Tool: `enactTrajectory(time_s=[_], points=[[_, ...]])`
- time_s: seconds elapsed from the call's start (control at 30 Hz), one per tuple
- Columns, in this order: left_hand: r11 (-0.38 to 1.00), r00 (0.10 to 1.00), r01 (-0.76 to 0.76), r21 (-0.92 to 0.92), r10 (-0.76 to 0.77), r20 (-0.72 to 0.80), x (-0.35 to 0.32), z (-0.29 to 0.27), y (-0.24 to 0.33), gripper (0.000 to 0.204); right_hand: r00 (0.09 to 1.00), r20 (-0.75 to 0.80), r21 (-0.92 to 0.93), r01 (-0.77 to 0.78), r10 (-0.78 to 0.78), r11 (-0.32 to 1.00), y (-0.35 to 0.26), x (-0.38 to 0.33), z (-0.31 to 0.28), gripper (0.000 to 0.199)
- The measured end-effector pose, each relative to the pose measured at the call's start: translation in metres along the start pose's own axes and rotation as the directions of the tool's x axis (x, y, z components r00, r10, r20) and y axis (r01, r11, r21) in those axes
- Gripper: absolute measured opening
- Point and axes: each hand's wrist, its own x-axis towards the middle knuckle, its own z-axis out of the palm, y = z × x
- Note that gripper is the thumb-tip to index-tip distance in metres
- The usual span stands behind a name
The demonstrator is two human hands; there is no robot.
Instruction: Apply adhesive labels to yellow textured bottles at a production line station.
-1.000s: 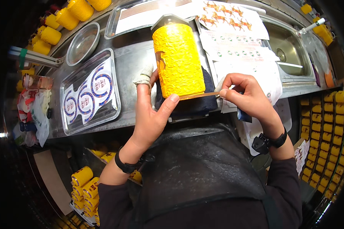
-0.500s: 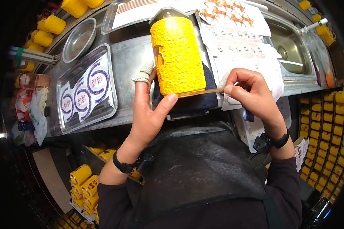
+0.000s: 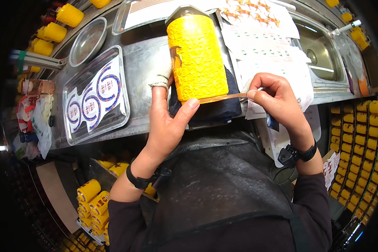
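A yellow jar (image 3: pixel 199 59) with a raised floral pattern lies on a folded dark cloth (image 3: pixel 214 110), its base toward me. My left hand (image 3: pixel 166 117) steadies it, fingers along its left side and thumb pressed at the base edge. White coverings (image 3: pixel 160 79) wrap some of that hand's fingers. Between the thumb and forefinger of my right hand (image 3: pixel 277 96) is the end of a thin brown strip (image 3: pixel 227 97). From there the strip runs along the base edge to my left thumb. Part of a brown picture shows on the jar's left side.
At left, a metal tray (image 3: pixel 126 110) holds blue-patterned ring-shaped decals; a round metal dish (image 3: pixel 101 42) stands behind it. Printed sheets (image 3: pixel 269 50) lie right of the jar, before a sink (image 3: pixel 323 56). Yellow jars (image 3: pixel 88 191) are stacked low at left; racks (image 3: pixel 357 143) of them fill the right.
The jar sits very slightly farther right, with my left hand shifted alongside it. My right hand keeps its pinch on the strip, almost in the same place.
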Motion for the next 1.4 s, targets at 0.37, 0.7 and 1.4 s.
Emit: enactTrajectory(time_s=[0.37, 0.7, 1.4], points=[[0.997, 0.988, -0.066, 0.034, 0.070, -0.141, -0.015, -0.015, -0.010, 0.060, 1.000, 0.005, 0.025, -0.003, 0.003, 1.000, 0.004, 0.000, 0.000, 0.011], [0.687, 0.891, -0.430, 0.586, 0.426, 0.154, -0.022, -0.021, 0.013, 0.036, 1.000, -0.011, 0.003, -0.001, 0.001, 1.000, 0.005, 0.000, 0.002, 0.012], [0.367, 0.655, -0.703, 0.609, 0.667, 0.354, 0.025, 0.015, 0.018, 0.018, 0.994, 0.023, -0.006, -0.111, 0.111, 0.994, 0.019, 0.007, 0.014, 0.009]])
